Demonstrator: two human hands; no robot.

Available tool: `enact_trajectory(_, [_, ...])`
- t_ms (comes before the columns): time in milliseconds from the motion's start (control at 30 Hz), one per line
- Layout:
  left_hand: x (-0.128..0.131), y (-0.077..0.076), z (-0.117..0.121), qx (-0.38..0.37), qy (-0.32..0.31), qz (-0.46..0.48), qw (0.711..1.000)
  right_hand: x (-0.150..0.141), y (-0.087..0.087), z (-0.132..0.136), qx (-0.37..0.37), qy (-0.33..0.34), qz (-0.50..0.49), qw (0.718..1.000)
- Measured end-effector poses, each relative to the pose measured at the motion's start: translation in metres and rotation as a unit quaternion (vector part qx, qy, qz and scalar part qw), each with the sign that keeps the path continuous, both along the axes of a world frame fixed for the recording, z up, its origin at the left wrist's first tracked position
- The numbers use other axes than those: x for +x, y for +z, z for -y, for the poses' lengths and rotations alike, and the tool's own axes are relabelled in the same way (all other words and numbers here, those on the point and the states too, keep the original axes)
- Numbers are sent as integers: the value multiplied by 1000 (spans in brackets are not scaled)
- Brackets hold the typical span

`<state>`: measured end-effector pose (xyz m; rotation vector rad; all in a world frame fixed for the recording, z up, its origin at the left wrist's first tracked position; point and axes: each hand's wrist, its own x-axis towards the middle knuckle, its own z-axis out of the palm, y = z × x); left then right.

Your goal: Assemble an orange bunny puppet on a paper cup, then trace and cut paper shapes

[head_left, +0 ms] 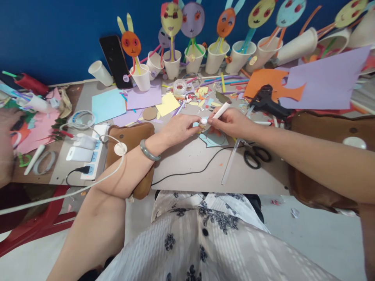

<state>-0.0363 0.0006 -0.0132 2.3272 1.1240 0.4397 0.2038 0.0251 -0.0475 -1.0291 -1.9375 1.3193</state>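
In the middle of the table my left hand (pixel 182 127) pinches a small round thing with a white top (pixel 203 121), too small to name. Close to it, my right hand (pixel 233 121) grips a white marker-like stick (pixel 222 110), its upper end slanting up and to the right. The two hands' fingertips nearly meet. Below them lies a light blue paper piece (pixel 216 141) with curved outlines drawn on it, partly hidden by my fingers. Black-handled scissors (pixel 257 157) and a clear glue stick (pixel 231 164) rest by my right forearm.
Paper cups (pixel 217 58) with paper bunny faces line the blue wall. Paper scraps (pixel 205 93), a tape roll (pixel 179 87) and a black glue gun (pixel 271 102) lie beyond my hands. A power strip (pixel 95 154) and cables are left. Another person's hand (pixel 6 144) blurs at far left.
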Motion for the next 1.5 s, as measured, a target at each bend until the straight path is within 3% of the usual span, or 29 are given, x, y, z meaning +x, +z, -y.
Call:
enact_trajectory(300, [1,1,0,1,1,-9,1000,4,2,2,-5,5,-24,1000])
enact_trajectory(633, [1,1,2,-27,15,4,1000,10,27,9,-40,-136,-78,987])
enact_trajectory(733, [2,-2,3,-35,36,46,998,9,29,17,-13,-169,-86,982])
enact_trajectory(900, [-1,-7,2,11,158,156,975,11,29,27,66,-197,-71,976])
enact_trajectory(1000, [-2,-8,2,30,199,198,959,14,26,30,123,-192,-76,971])
enact_trajectory(1200, [2,-3,8,10,203,244,948,22,19,36,181,-186,-29,965])
enact_trajectory(1500, [4,-2,13,-58,203,297,931,24,9,43,189,-159,-8,969])
